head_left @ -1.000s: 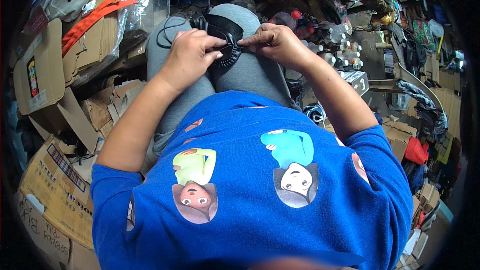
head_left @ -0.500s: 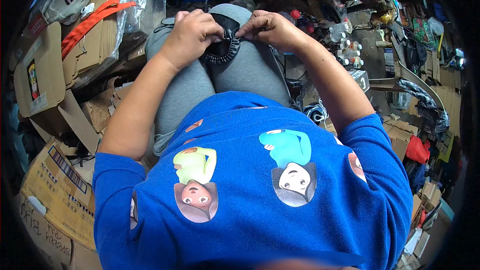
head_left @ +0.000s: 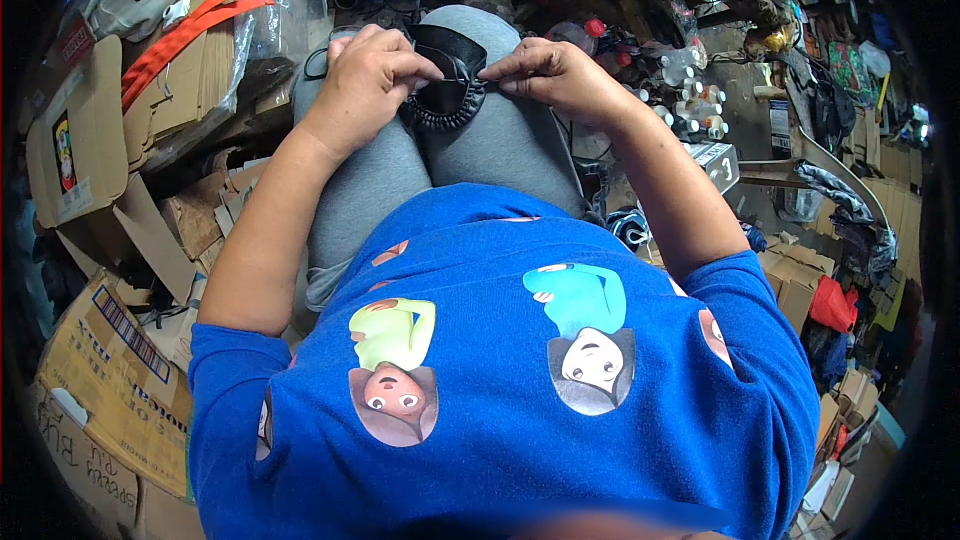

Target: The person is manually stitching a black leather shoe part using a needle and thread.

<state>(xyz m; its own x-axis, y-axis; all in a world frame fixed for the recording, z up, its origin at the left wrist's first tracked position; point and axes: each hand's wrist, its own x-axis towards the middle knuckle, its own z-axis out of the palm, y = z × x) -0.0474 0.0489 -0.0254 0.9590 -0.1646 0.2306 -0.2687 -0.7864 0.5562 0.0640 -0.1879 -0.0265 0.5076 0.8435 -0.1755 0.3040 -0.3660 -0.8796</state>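
Observation:
A black leather shoe upper (head_left: 450,118) with a puckered, gathered curved edge rests across my knees, over the grey trousers (head_left: 490,155). My left hand (head_left: 372,78) is closed at its left side, thumb and fingers bent against the leather. A thin pale line, perhaps thread or a needle, shows by the left fingertips. At the upper's right edge my right hand (head_left: 555,80) is closed in a pinch. Whatever lies between those right fingertips is too small to make out.
Cardboard boxes (head_left: 80,145) and orange straps (head_left: 185,35) lie to the left, near a clear plastic sheet (head_left: 285,5). On the right stand several small bottles (head_left: 700,105). A red bag (head_left: 835,302) sits among cardboard farther right.
Both hands have shifted slightly, and the right fingertips have drawn a little to the right. The black upper now looks more open between them.

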